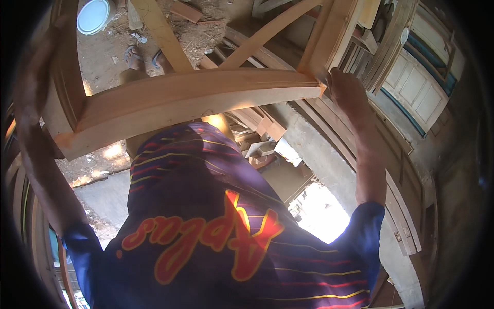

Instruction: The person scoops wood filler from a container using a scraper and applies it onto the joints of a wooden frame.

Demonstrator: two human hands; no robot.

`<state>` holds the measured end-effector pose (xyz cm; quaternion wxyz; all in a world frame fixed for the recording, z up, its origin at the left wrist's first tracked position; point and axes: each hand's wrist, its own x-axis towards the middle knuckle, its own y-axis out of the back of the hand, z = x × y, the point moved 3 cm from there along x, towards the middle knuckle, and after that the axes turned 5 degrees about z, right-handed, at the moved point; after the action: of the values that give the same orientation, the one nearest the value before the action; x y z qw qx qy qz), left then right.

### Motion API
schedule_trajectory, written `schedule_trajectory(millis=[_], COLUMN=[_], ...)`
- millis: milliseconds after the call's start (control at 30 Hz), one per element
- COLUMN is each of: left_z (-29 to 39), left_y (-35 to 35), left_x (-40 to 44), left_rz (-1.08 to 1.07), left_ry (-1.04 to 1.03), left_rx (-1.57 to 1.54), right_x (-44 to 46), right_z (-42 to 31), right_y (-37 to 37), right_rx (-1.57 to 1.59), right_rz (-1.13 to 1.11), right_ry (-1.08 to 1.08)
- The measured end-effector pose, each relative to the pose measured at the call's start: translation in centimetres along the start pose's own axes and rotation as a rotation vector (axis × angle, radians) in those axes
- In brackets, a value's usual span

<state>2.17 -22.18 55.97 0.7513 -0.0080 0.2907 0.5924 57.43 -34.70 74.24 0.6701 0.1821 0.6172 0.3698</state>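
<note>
A wooden frame with a thick bottom rail and diagonal slats stands in front of my body. My left hand is at the far left, against the outer side of the frame's left post; its fingers are dim but appear to curl along the wood. At the rail's right corner, my right hand is closed in a fist. A small, blurred thing sticks out of its fingers against the joint, and I cannot make out what it is. Orange-brown filler or stain marks both corner joints.
A white round lid or bucket is at the upper left on the littered dirt floor. Wood offcuts lie below the rail. Long boards lean along the right, near a pale panelled door. My sandalled feet show beyond the rail.
</note>
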Motion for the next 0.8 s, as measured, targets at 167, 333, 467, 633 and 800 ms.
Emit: schedule_trajectory(millis=[167,333,467,633,800], left_z=[-0.4,-1.2,-1.3,-1.6,-2.3], left_y=[0.3,0.6,0.8,1.0,0.8], left_x=[0.2,0.2,0.3,0.5,1.0], left_rz=[0.002,-0.012,0.038,0.025,-0.026], left_ry=[0.007,0.017,0.005,-0.048,0.05], left_rx=[-0.106,-0.195,0.069,-0.031,-0.14], right_x=[1.6,2.1,2.2,2.2,2.5], right_z=[-0.7,0.7,0.5,-0.5,-0.9], right_y=[-2.2,-5.3,-5.0,-3.7,-2.3], right_rx=[-0.147,-0.185,-0.215,-0.226,-0.297], right_rz=[-0.132,-0.076,-0.001,-0.065,-0.038], right_ry=[-0.239,-0.101,0.01,-0.036,-0.142])
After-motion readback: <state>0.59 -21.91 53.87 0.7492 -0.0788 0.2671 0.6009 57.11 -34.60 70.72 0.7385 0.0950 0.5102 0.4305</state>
